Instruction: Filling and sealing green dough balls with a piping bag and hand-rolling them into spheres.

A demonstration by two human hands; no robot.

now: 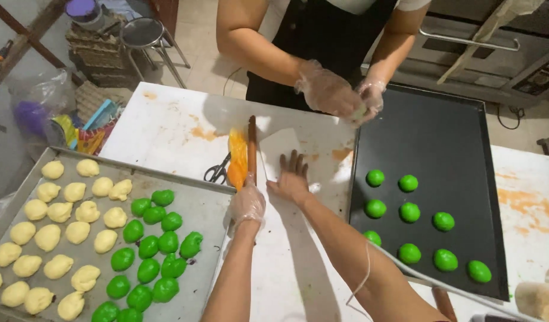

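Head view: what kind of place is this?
Most likely a small bakery or pastry workroom. A grey metal tray holds pale yellow and green dough balls, a black baking sheet carries shaped green balls, and a metal oven front stands behind.

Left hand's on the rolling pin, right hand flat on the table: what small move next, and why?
Probably roll the rolling pin sideways over the yellow dough: the gloved left hand grips its near end, the pin lies along the dough's edge, and the bare right hand rests flat beside it.
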